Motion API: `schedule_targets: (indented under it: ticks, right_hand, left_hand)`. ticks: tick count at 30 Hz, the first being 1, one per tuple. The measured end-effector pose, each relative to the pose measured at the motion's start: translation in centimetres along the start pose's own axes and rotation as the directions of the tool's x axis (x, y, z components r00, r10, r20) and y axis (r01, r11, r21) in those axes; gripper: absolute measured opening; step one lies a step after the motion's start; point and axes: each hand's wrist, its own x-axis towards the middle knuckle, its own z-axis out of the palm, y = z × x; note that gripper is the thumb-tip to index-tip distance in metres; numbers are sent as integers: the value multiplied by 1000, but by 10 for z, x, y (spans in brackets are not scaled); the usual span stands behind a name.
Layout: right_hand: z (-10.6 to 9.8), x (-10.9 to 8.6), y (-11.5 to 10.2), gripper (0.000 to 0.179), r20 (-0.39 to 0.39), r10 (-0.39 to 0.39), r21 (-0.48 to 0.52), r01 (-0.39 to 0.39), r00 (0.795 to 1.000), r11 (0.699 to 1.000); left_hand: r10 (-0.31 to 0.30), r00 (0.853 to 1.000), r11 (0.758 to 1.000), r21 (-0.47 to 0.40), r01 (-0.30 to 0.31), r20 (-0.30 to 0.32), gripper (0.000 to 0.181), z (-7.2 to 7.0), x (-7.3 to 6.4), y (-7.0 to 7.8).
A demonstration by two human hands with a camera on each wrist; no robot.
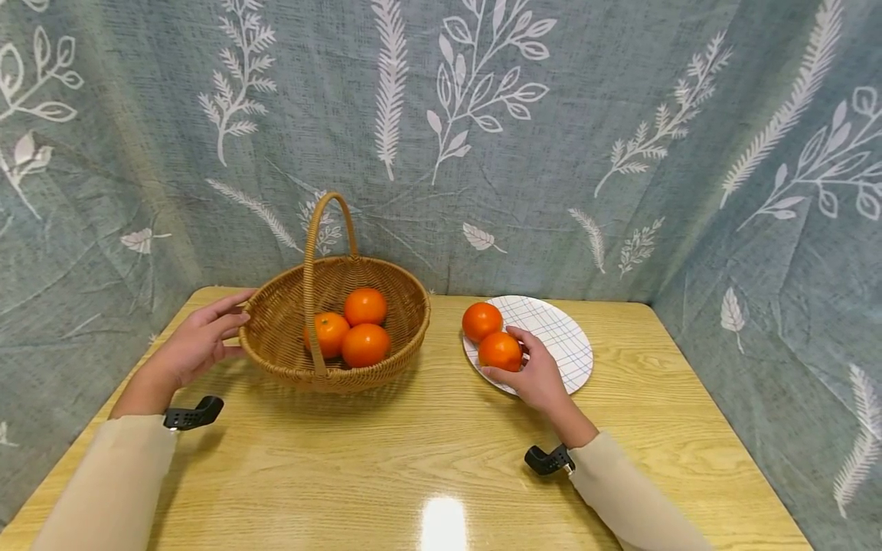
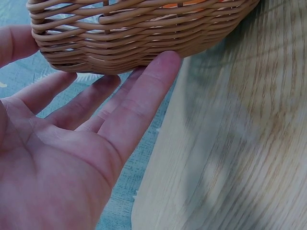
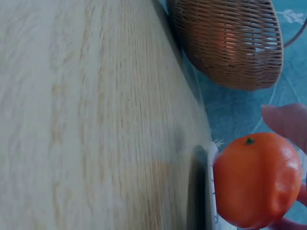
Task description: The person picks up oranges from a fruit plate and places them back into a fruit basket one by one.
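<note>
My right hand (image 1: 540, 375) grips an orange (image 1: 500, 352), thumb on its near side and fingers on the far side. In the right wrist view the same orange (image 3: 256, 181) shows a small green stem end beside the plate's edge. Another orange (image 1: 481, 321) touches it on the left side of the white checked plate (image 1: 558, 337). Whether the held fruit rests on the plate I cannot tell. My left hand (image 1: 196, 344) touches the left rim of a wicker basket (image 1: 375, 377), fingers fairly straight in the left wrist view. Several oranges (image 1: 366, 346) lie inside the basket.
The basket's tall arched handle (image 1: 311, 283) rises over its opening. Basket and plate stand towards the back of the wooden table (image 1: 386, 474), with bare wood between them. A patterned blue-grey curtain (image 1: 413, 153) encloses the back and sides.
</note>
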Motion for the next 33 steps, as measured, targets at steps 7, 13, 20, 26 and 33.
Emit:
schedule_targets:
  ticks: [7, 13, 20, 26, 33]
  right_hand:
    - [3, 2, 3, 83, -14, -10, -38, 9, 1000, 999]
    - [1, 2, 1, 81, -12, 10, -31, -10, 1000, 999]
    - [-3, 2, -3, 80, -28, 0, -15, 0, 1000, 1000]
    - [-6, 2, -8, 80, -15, 8, 14, -7, 1000, 1000]
    - [-8, 2, -13, 78, -11, -5, 22, 5, 1000, 1000]
  left_hand:
    - [2, 1000, 1000, -23, -2, 2, 65, -1, 0, 0]
    - [5, 1000, 999, -31, -5, 3, 64, -1, 0, -1]
    - [6, 1000, 1000, -17, -5, 4, 64, -1, 1, 2]
    - [-7, 1000, 1000, -10, 7, 2, 64, 0, 0, 3]
    - [-6, 1000, 1000, -22, 6, 1, 64, -1, 1, 4]
